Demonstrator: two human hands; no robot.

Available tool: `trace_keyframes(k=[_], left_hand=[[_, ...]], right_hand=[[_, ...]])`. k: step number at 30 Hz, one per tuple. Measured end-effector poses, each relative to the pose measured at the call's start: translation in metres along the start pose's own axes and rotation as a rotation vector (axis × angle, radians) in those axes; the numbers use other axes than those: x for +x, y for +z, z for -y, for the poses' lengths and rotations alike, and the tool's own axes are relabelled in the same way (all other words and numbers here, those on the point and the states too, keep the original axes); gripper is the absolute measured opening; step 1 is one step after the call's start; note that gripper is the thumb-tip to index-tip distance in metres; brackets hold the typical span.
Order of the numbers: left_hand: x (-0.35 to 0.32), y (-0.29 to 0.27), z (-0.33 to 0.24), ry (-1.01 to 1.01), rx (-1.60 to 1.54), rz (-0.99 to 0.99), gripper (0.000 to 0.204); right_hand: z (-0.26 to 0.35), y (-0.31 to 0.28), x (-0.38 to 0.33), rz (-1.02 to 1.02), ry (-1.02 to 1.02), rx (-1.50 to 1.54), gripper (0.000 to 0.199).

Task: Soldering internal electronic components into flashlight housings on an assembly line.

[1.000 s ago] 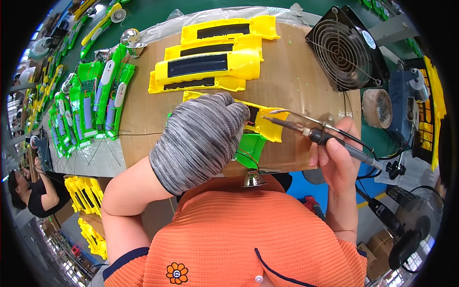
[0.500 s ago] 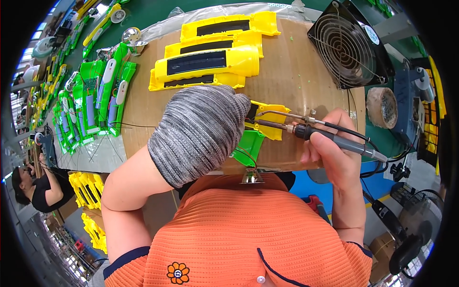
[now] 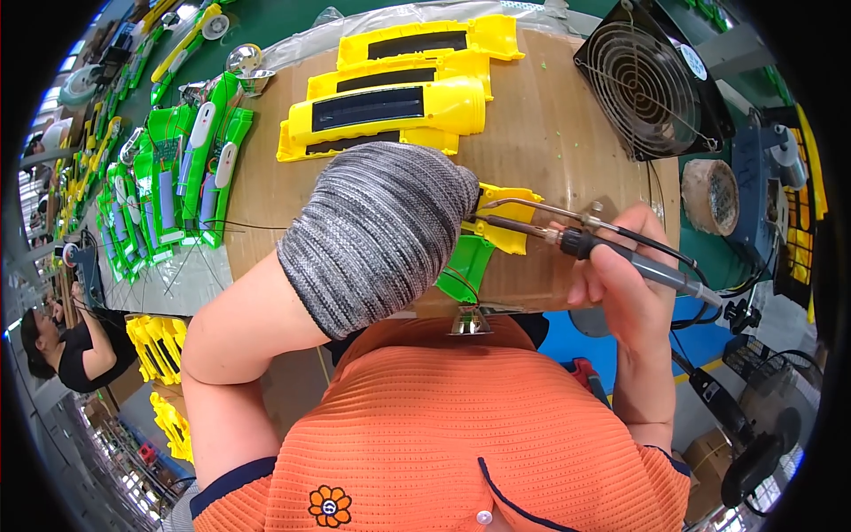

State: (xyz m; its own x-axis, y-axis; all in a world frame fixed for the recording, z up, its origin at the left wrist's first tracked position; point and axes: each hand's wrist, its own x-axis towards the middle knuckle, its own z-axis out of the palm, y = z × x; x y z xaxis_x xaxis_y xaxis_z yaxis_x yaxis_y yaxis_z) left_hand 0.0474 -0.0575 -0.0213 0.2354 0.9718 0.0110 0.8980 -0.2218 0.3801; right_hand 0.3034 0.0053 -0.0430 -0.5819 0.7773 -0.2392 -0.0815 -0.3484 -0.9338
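My right hand [image 3: 625,270] is closed around the grey and black handle of a soldering iron [image 3: 612,248], which has a thin metal feed tube along it. The iron's tip points left, over a yellow plastic casing [image 3: 510,238], beside my left hand. My left hand [image 3: 386,230] is wrapped in a grey knitted glove or sleeve, and its fingers are hidden behind the knit. Below it, a green plastic casing [image 3: 467,270] with thin wires lies next to the yellow one. A shiny reflector cup [image 3: 469,320] sits at the table's near edge.
Several yellow casings with dark panels [image 3: 368,108] overlap at the back of the cardboard-covered table [image 3: 567,106]. Green casings with batteries and wires [image 3: 208,168] stand at the left. A black fan [image 3: 651,84], a tape roll [image 3: 709,197] and a blue device [image 3: 753,191] stand at the right.
My right hand and the soldering iron have shifted a little to the right. My gloved left hand has moved slightly right and away from me.
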Motion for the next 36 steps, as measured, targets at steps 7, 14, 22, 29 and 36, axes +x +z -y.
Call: trace_keyframes(k=[7, 14, 22, 29, 36], left_hand=[[-0.005, -0.002, 0.001, 0.05, 0.004, -0.045, 0.006], [-0.001, -0.002, -0.001, -0.018, -0.019, 0.05, 0.019], [-0.008, -0.003, 0.0, -0.119, 0.082, -0.083, 0.008], [-0.062, -0.048, -0.026, -0.433, 0.22, -0.137, 0.022], [-0.112, -0.023, 0.021, -0.522, 0.295, -0.428, 0.02]], right_hand=[[-0.009, 0.02, -0.004, -0.153, -0.105, 0.291, 0.014], [-0.023, 0.033, -0.001, -0.182, -0.102, 0.491, 0.005], [-0.024, 0.034, 0.019, -0.098, -0.168, 0.479, 0.005], [-0.023, 0.017, -0.008, -0.181, -0.227, 0.398, 0.004], [-0.032, 0.025, -0.025, -0.127, -0.177, 0.342, 0.014]])
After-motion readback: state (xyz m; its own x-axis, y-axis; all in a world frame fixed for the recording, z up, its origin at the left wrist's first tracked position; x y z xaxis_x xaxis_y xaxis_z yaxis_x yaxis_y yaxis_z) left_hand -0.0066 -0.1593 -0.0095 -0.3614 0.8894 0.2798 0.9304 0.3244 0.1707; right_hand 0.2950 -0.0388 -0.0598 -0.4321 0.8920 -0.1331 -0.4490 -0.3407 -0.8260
